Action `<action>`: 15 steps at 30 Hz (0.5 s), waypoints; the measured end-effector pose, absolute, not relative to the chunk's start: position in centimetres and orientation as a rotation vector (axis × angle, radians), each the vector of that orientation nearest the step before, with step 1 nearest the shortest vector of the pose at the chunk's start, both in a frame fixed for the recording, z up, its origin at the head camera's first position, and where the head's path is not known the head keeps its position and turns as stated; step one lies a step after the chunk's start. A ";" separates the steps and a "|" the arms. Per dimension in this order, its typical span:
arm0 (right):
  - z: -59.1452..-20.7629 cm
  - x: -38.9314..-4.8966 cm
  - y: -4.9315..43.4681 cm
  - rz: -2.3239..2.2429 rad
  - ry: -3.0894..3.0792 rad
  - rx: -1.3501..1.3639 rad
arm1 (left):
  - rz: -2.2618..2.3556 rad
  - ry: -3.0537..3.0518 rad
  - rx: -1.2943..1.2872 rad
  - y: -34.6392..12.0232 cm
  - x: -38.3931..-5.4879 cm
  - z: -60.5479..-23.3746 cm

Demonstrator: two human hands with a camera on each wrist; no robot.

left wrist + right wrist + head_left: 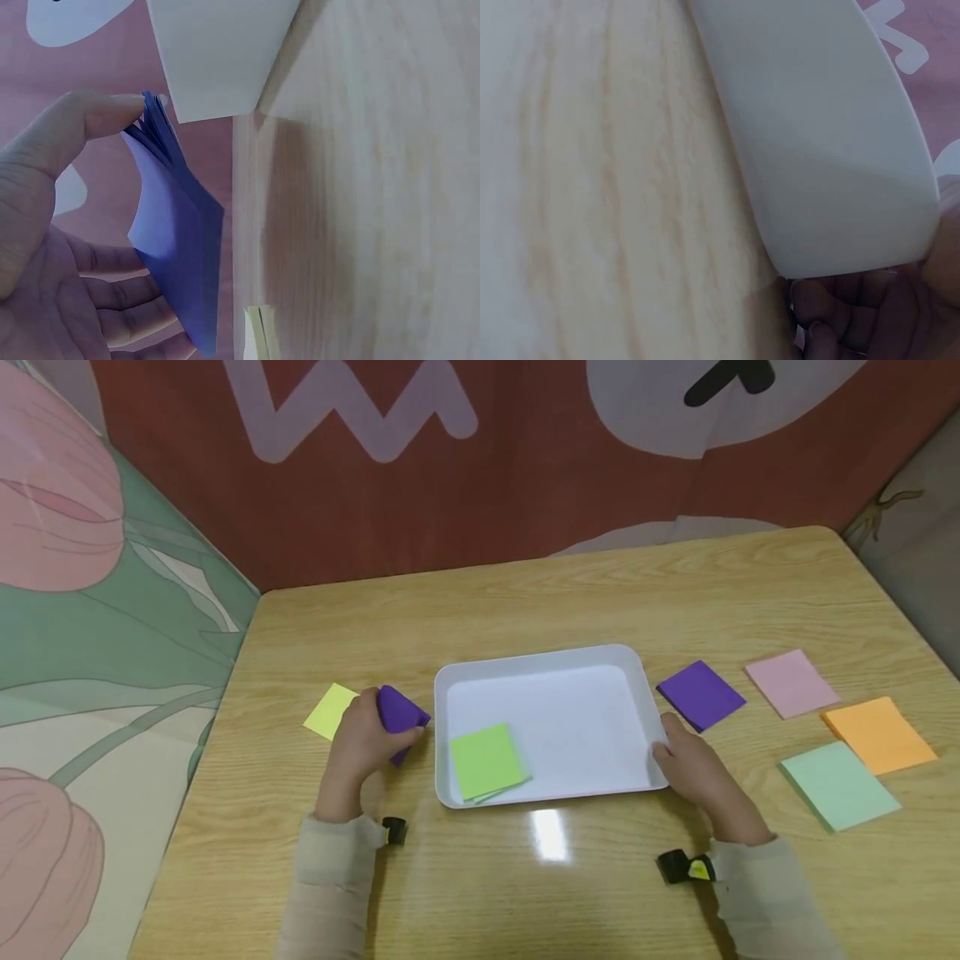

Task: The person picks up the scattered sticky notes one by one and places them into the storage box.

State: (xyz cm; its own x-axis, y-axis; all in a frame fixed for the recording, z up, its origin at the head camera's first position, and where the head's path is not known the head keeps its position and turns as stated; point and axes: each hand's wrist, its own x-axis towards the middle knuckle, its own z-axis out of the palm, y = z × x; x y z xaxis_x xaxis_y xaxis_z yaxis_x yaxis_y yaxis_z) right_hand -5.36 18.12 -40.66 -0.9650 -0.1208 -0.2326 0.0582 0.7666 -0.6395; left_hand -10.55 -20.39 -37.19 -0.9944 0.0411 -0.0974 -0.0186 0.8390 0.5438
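My left hand [358, 739] pinches a purple sticky note pad [399, 712] between thumb and fingers, just left of the white tray [573, 718]. In the left wrist view the purple pad [180, 247] stands tilted, its sheets fanned near the thumb. My right hand [693, 768] grips the tray's right end; in the right wrist view its curled fingers [840, 311] sit against the tray's end wall [832, 187]. Inside the tray, at its near left corner, lies a bright green pad [487, 762] with a paler green edge showing beneath.
A yellow pad [330, 710] lies left of my left hand, partly hidden by it. Right of the tray are a second purple pad [701, 695], a pink pad [792, 683], an orange pad [881, 735] and a mint green pad [840, 785]. Patterned cloth [525, 468] hangs behind the wooden table [480, 610].
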 end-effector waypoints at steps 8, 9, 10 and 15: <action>-40.7 -5.5 18.2 -0.990 2.706 -0.058 | 0.955 2.917 0.057 -19.8 -10.1 -36.1; -40.7 -5.5 18.2 -0.993 2.705 -0.056 | 0.967 2.913 0.069 -19.7 -10.0 -35.9; -40.7 -5.5 18.2 -0.993 2.705 -0.055 | 0.973 2.909 0.080 -19.5 -9.9 -35.7; -40.8 -5.4 18.2 -0.996 2.698 -0.047 | 0.981 2.906 0.169 -18.4 -9.6 -35.2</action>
State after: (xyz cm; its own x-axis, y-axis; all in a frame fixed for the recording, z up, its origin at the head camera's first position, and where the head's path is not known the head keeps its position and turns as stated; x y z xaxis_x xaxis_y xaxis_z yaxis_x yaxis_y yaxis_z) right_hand -5.43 18.20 -40.81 -0.9646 -0.1209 -0.2343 0.0603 0.7639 -0.6425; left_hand -9.63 -18.39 -35.23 -0.9915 0.1264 -0.0306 0.0820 0.7902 0.6073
